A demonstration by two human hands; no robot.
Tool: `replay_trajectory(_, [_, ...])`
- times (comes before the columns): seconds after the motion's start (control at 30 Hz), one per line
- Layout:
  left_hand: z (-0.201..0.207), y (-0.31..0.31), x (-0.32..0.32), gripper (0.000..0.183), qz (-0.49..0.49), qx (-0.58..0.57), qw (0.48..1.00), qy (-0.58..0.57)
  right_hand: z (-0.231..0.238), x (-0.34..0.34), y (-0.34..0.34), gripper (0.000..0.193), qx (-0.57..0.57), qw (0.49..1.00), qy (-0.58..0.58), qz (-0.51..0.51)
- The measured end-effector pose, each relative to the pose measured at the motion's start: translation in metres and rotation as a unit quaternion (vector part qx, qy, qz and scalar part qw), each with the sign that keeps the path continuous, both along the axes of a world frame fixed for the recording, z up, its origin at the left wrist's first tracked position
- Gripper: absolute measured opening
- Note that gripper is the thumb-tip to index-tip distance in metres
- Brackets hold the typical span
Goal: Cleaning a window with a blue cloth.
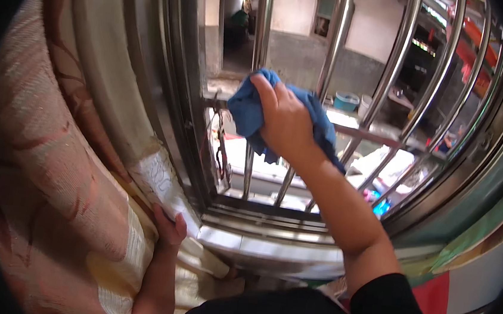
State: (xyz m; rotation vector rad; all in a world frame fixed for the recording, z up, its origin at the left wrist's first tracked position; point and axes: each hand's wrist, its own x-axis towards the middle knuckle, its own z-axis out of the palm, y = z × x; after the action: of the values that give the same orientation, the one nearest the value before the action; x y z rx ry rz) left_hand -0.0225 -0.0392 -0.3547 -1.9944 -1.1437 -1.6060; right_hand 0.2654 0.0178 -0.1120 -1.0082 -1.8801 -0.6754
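My right hand reaches out to the metal window bars, gripping a bunched blue cloth. The cloth lies against the bars around a horizontal crossbar, and folds of it hang below the fingers. Lower on the left, my left hand rests against the white tiled edge of the window recess, beside the curtain. Its thumb stands apart from the fingers, and I see nothing held in it. Some of its fingers are hidden.
A patterned pink and cream curtain hangs along the left. Below the metal window frame runs a tiled sill. Beyond the bars are a grey and white wall, a teal basin and clutter. A red object sits lower right.
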Motion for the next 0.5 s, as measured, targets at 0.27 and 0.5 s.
replay_trajectory(0.27, [0.011,0.002,0.003,0.073,-0.020,0.034,0.999,-0.030,-0.032,0.008,-0.019,0.041,0.121,0.982,-0.035,0.139])
replay_trajectory(0.5, [-0.030,0.005,-0.012,0.078,0.014,-0.039,0.997,-0.062,-0.059,-0.028,0.034,0.047,0.049,0.986,-0.041,0.156])
